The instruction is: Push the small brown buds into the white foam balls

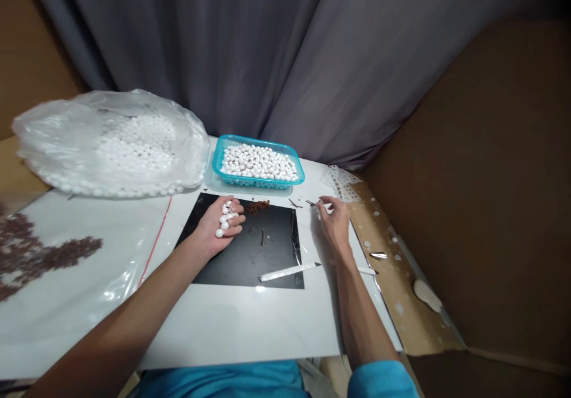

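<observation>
My left hand [220, 226] lies palm up on a black mat [250, 249], its fingers curled around several white pearl beads [226, 216]. A small heap of brown pins [257, 206] lies on the mat just right of its fingertips. My right hand [333, 219] rests on the white board right of the mat, thumb and forefinger pinched on a thin dark pin [311, 203]. A turquoise basket [257, 163] full of white beads stands behind the mat.
A big clear plastic bag of white beads [113, 145] lies at the back left. A flat clear bag with brown pins [40, 255] covers the left. A white-handled knife [289, 270] lies at the mat's front edge. Grey curtain behind, brown cardboard at the right.
</observation>
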Available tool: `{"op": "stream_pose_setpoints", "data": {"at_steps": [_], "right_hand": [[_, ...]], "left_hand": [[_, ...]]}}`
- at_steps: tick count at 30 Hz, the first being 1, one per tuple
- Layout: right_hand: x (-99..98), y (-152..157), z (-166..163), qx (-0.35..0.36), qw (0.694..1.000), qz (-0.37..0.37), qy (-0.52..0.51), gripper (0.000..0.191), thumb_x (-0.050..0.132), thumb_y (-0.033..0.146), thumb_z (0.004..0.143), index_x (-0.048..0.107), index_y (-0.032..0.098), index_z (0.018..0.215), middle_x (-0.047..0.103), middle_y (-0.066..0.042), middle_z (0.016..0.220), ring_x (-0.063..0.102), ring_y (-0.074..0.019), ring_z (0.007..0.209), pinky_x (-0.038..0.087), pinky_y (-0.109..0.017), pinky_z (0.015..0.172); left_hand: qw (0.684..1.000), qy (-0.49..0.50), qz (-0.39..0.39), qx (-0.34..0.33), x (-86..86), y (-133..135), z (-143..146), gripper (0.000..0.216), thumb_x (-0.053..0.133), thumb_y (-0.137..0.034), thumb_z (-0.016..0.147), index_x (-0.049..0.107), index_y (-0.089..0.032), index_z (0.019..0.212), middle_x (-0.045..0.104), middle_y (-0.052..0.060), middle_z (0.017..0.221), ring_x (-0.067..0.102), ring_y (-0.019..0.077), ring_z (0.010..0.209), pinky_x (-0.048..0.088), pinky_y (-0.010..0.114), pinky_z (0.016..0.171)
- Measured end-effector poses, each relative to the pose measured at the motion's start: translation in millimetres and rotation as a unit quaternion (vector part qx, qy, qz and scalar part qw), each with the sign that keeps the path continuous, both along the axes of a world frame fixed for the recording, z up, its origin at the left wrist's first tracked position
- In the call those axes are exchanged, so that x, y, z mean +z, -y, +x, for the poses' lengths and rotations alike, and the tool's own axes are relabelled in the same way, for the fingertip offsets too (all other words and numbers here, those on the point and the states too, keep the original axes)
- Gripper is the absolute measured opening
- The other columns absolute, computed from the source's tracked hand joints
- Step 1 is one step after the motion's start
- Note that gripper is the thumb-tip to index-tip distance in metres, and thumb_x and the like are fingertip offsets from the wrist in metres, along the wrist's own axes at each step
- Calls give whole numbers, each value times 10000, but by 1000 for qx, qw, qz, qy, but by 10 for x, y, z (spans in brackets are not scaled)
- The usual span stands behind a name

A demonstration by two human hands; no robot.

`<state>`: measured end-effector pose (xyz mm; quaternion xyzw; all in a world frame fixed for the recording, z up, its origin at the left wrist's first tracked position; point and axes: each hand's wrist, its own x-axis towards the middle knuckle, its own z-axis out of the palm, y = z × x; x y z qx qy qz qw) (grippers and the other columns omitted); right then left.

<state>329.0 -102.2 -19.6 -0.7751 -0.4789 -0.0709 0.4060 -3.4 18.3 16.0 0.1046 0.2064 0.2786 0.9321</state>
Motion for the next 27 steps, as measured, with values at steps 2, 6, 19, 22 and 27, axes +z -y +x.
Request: {"op": "stream_pose_setpoints", "data": {"at_steps": [2,6,19,22,27], "right_hand": [[-63,0,53,-11,1000,-14,14,282,639,310,910,781,169,1109,761,-149,1103,618,-286,929,477,-429,886],[-40,-12,0,-1,999,-22,43,279,632,288,919,777,183,1134,737,-153,1158,605,-296,998,450,-469,979],[371,204,-1890,504,844,-68,168,534,653,727,929,684,203,1024,654,-12,782,606,-159,650,397,-295,592],[273,354,-2339,527,792,-92,294,491,496,643,1057,617,186,1189,657,-29,869,613,-166,641,388,-312,583],[289,632,-2816,562,739,-110,354,206,436,227,1101,546,183,1269,617,-15,873,583,-168,588,395,-327,538]], "left_hand": [[999,-35,32,2,15,23,33,267,557,-199,984,430,-210,749,426,-62,618,365,77,352,196,169,229],[993,-78,89,-16,-27,44,68,296,610,-302,983,455,-202,751,430,-66,618,345,64,339,195,167,236],[1000,-13,20,1,-59,-42,-20,254,541,-205,1021,472,-190,778,437,-69,628,360,54,353,196,159,259],[999,-14,19,26,-41,-89,-43,262,533,-191,1012,463,-192,760,431,-72,607,354,55,342,177,158,254],[1000,-21,13,19,-12,-133,-62,287,522,-190,997,431,-205,726,405,-75,562,338,57,328,144,158,263]]}}
